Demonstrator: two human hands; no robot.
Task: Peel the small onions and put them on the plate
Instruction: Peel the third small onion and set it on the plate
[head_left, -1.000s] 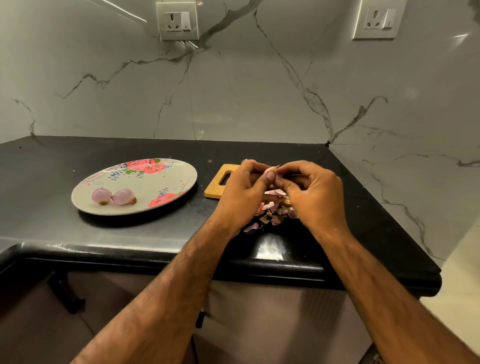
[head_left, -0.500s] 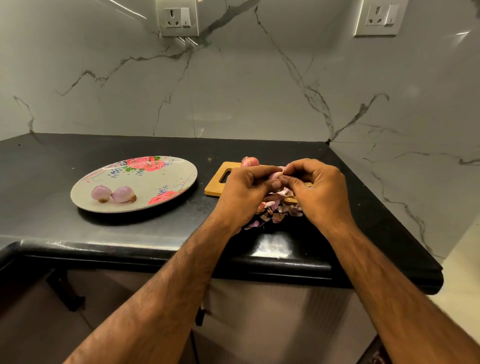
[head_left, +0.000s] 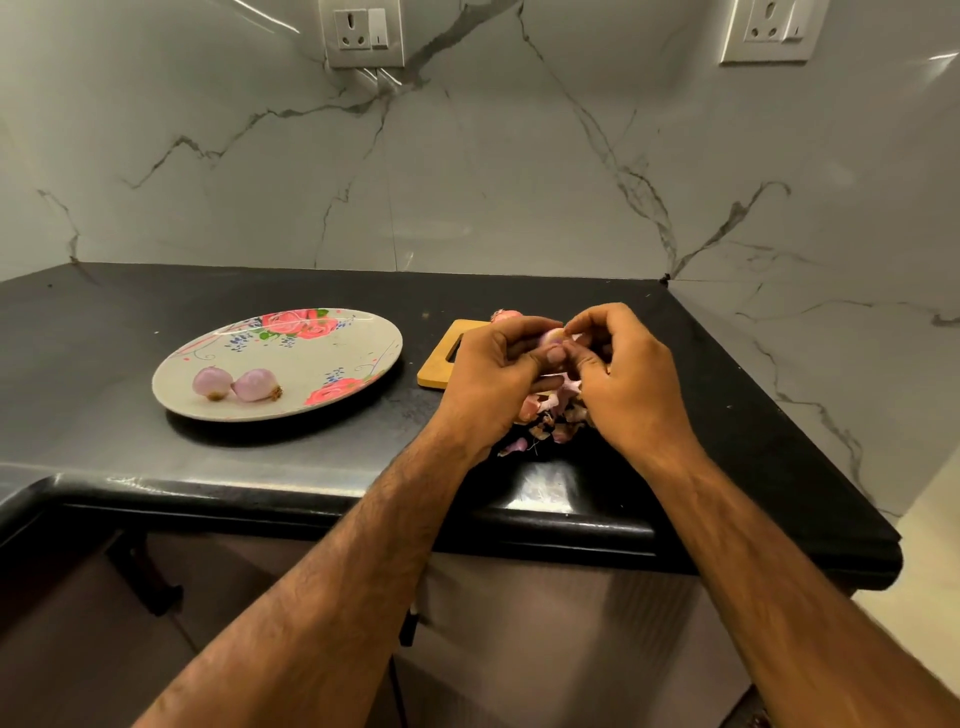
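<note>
My left hand grips a small pale-pink onion over the wooden cutting board. My right hand pinches at the skin on the onion's top. Loose pink and brown peels lie in a heap below both hands. Another unpeeled onion peeks out behind my left hand. On the flowered plate to the left lie two peeled onions side by side near its front left.
The black counter ends in a rounded front edge close to my forearms. Marble walls meet in a corner at the back right. Two wall sockets sit high up.
Both hands stayed over the board and shifted their hold on the onion. The unpeeled onion behind my left hand has come into sight.
</note>
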